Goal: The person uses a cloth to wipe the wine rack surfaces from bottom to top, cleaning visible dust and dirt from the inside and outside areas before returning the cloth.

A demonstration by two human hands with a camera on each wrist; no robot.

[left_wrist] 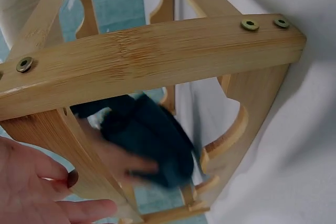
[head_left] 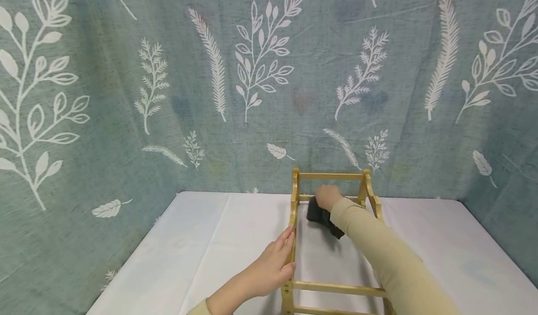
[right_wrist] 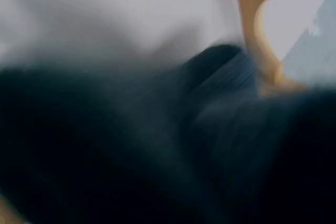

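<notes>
A wooden rack (head_left: 336,286) with curved, notched side pieces and crossbars stands on the white-covered table. Far inside it, my right hand (head_left: 328,196) grips a dark cloth (head_left: 316,212), which hangs down between the two sides. Seen from the left wrist, the bunched cloth (left_wrist: 155,142) looks dark blue-green, and the right hand's fingers (left_wrist: 118,158) are blurred against it. Dark fabric (right_wrist: 220,114) fills most of the right wrist view. My left hand (head_left: 273,261) rests along the rack's left side, fingers mostly straight against the wood.
The white tablecloth (head_left: 235,231) extends on both sides of the rack. A grey-green curtain (head_left: 252,156) with white leaf prints hangs behind the table and at its sides. Metal bolts (left_wrist: 250,24) show in the rack's frame.
</notes>
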